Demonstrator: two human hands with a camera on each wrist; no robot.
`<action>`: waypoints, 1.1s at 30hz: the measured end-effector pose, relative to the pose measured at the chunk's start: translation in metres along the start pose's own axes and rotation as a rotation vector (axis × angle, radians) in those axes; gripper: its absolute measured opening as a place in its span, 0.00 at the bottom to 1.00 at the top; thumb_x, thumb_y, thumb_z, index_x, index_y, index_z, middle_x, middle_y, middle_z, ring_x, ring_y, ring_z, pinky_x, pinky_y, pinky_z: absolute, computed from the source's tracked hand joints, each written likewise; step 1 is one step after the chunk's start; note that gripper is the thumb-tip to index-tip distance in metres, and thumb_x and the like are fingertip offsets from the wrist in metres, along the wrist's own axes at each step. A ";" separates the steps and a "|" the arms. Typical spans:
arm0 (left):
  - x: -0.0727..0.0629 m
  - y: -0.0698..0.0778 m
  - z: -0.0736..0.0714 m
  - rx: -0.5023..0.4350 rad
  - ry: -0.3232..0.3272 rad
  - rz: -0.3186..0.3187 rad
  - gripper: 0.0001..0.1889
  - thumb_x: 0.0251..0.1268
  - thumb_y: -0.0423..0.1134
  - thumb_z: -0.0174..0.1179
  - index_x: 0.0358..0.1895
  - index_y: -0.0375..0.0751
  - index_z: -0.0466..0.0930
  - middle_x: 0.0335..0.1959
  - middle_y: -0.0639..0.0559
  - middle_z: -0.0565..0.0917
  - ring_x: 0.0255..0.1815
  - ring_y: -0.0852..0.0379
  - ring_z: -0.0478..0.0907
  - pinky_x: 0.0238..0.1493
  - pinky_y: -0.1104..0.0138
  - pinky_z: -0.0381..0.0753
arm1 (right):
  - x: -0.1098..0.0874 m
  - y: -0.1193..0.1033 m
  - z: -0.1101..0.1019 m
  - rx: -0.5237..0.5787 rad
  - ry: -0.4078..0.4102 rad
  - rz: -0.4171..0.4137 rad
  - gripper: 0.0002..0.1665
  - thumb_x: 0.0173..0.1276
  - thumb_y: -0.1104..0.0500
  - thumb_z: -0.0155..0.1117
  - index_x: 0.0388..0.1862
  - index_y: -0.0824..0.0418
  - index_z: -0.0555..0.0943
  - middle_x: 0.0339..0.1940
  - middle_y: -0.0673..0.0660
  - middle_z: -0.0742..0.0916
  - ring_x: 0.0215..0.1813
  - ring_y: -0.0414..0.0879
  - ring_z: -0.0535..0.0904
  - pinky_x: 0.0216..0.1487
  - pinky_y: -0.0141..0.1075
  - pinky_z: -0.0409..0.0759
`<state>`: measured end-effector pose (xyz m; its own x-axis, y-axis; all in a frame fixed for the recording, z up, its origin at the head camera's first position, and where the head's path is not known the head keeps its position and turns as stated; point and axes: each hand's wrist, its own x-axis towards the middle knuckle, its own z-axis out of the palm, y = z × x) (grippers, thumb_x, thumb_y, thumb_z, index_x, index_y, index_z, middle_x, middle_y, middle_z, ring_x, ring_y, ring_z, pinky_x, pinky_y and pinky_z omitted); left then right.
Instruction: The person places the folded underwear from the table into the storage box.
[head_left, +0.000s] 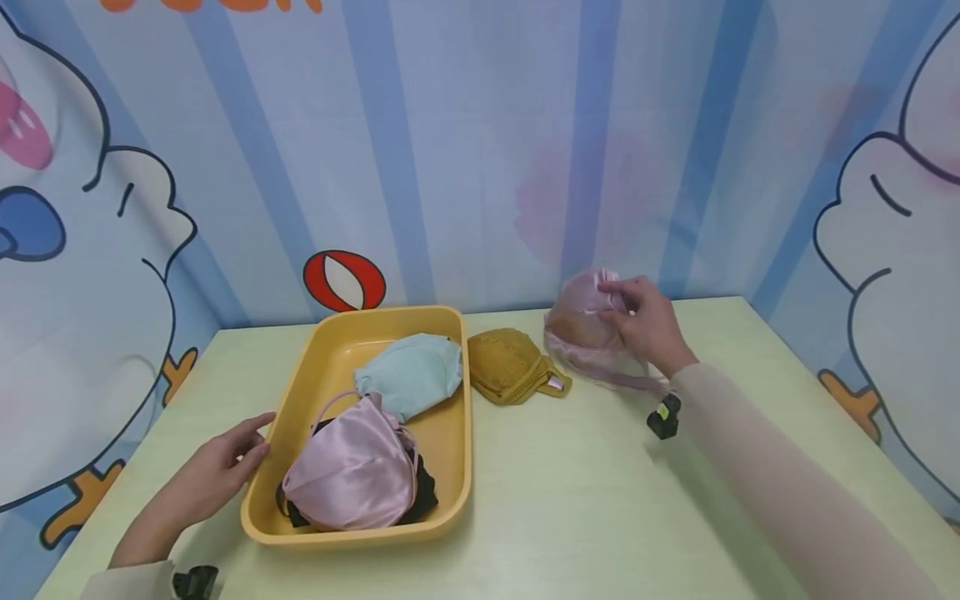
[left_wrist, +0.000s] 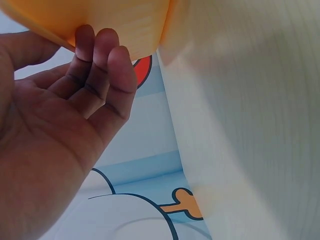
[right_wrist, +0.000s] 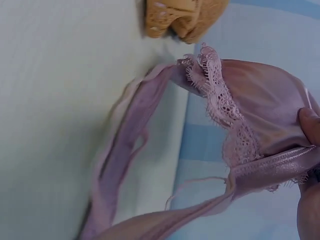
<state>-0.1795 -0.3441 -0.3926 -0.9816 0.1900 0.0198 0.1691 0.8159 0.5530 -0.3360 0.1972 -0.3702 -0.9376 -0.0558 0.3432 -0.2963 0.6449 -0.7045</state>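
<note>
My right hand (head_left: pixel 651 327) pinches a pink satin bra (head_left: pixel 581 304) by its upper part, holding it raised at the table's back edge. The lace-trimmed cup (right_wrist: pixel 265 102) and a hanging band (right_wrist: pixel 132 130) show in the right wrist view. At the left, my left hand (head_left: pixel 213 475) touches the outer side of a yellow tray (head_left: pixel 360 537), its fingertips (left_wrist: pixel 120 65) resting against the wall. Inside the tray, a folded pale blue bra (head_left: pixel 412 375) lies toward the back. A second pink satin bra (head_left: pixel 352 471) lies at the front, over black fabric (head_left: pixel 425 492).
A folded mustard-yellow bra (head_left: pixel 506 367) lies on the pale table (head_left: pixel 570 500) just right of the tray, its tag showing. Behind the table stands a blue striped cloth backdrop (head_left: pixel 480 167) with cartoon figures at both sides.
</note>
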 end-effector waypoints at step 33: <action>-0.001 0.000 -0.001 0.010 0.006 0.012 0.23 0.72 0.31 0.49 0.66 0.25 0.61 0.32 0.49 0.75 0.29 0.55 0.71 0.26 0.68 0.73 | -0.014 -0.132 -0.036 0.203 0.288 -0.587 0.21 0.53 0.76 0.69 0.47 0.66 0.84 0.39 0.61 0.76 0.40 0.44 0.68 0.36 0.27 0.70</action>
<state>-0.1787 -0.3446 -0.3915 -0.9800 0.1967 0.0314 0.1818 0.8187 0.5447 -0.2769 0.1408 -0.2597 -0.5338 -0.1297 0.8356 -0.7954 0.4124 -0.4442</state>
